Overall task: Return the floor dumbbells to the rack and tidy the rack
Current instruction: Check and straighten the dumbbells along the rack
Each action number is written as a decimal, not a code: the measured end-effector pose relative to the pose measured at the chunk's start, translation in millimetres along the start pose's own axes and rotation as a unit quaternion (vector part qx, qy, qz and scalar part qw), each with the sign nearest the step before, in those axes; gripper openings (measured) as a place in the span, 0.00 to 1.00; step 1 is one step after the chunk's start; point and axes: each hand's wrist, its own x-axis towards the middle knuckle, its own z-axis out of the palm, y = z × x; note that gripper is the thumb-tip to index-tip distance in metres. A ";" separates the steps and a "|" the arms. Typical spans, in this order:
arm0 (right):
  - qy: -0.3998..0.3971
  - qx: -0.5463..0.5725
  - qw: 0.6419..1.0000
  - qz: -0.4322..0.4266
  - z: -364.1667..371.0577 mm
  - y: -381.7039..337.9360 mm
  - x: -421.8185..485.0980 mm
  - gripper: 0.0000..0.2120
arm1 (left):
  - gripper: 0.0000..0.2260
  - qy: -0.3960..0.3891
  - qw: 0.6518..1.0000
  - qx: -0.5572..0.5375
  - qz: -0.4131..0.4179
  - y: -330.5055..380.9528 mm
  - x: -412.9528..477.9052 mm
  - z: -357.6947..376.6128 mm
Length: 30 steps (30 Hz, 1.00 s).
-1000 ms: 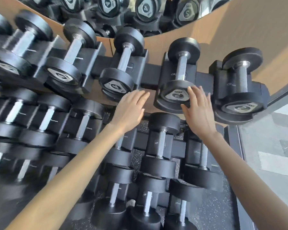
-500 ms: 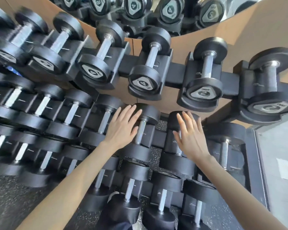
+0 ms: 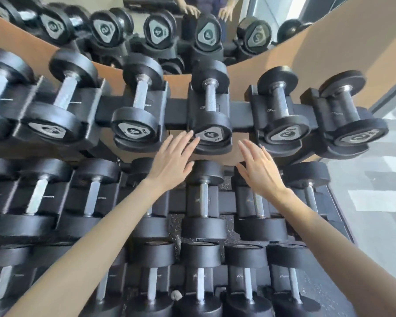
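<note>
From left to right I see a black rack (image 3: 177,113) with three rows of cradles. A mirror (image 3: 133,35) is above it and grey floor (image 3: 375,193) is at the right side. My forearms cover part of the lower rows. My left hand (image 3: 172,162) reaches up with straight, released fingers, and the fingertips seem to touch the front end of the dumbbell (image 3: 210,104) marked 4 in the top row. My right hand (image 3: 260,171) is just beside it, flat and released, holding nothing. Every dumbbell I can see lies in a cradle.
</note>
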 end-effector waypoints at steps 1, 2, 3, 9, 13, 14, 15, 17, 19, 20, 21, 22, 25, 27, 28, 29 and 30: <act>-0.001 -0.002 1.000 0.009 -2.4 0.2 10.4 0.28 | 0.28 0.008 1.000 0.001 0.012 -3.4 11.3 -2.2; -0.003 -0.003 1.000 0.018 -4.0 0.5 20.7 0.28 | 0.28 0.016 1.000 0.003 0.020 -6.2 22.8 -3.5; -0.006 -0.004 1.000 0.026 -4.3 1.2 30.7 0.27 | 0.28 0.023 1.000 0.003 0.021 -8.3 34.4 -3.8; -0.033 0.012 0.999 0.036 7.5 5.2 73.6 0.30 | 0.28 0.017 0.999 -0.029 0.008 -8.2 91.5 8.1; -0.018 0.096 0.995 0.027 21.6 18.5 95.2 0.30 | 0.27 0.024 0.997 -0.068 0.000 -3.0 110.7 21.3; -0.018 0.126 0.992 0.018 24.9 22.0 99.2 0.29 | 0.26 0.034 0.997 -0.069 -0.001 -2.9 113.8 23.4; -0.023 0.160 0.987 0.013 27.9 25.4 102.1 0.28 | 0.25 0.045 0.997 -0.070 0.000 -3.3 116.0 25.9; -0.045 0.231 0.972 0.012 33.5 31.1 105.5 0.26 | 0.24 0.063 0.995 -0.078 0.006 -6.4 117.3 32.2; -0.055 0.280 0.958 0.014 38.0 35.4 106.6 0.25 | 0.25 0.080 0.992 -0.102 -0.009 -8.3 116.4 38.5; -0.055 0.290 0.955 0.012 39.2 37.7 107.7 0.24 | 0.25 0.090 0.989 -0.118 -0.019 -8.5 116.0 41.8; -0.055 0.293 0.955 0.008 39.2 39.7 109.4 0.24 | 0.24 0.104 0.985 -0.137 -0.028 -8.1 115.2 44.8; -0.057 0.289 0.956 0.000 37.4 40.7 111.1 0.24 | 0.23 0.121 0.979 -0.159 -0.038 -7.7 113.8 47.1; -0.055 0.254 0.965 -0.029 26.8 37.2 116.7 0.24 | 0.21 0.172 0.954 -0.232 -0.082 -9.6 106.1 51.9; -0.045 0.213 0.976 -0.031 15.4 29.8 118.8 0.24 | 0.21 0.189 0.933 -0.284 -0.113 -10.6 102.0 54.9; -0.041 0.182 0.982 -0.028 8.8 24.4 119.5 0.24 | 0.21 0.191 0.920 -0.316 -0.133 -10.5 100.1 57.5; -0.042 0.142 0.989 -0.027 2.8 18.5 121.3 0.23 | 0.21 0.193 0.902 -0.352 -0.159 -9.3 97.8 60.4; -0.045 0.095 0.994 -0.031 -3.2 11.7 124.1 0.22 | 0.20 0.198 0.881 -0.387 -0.188 -7.5 94.5 63.3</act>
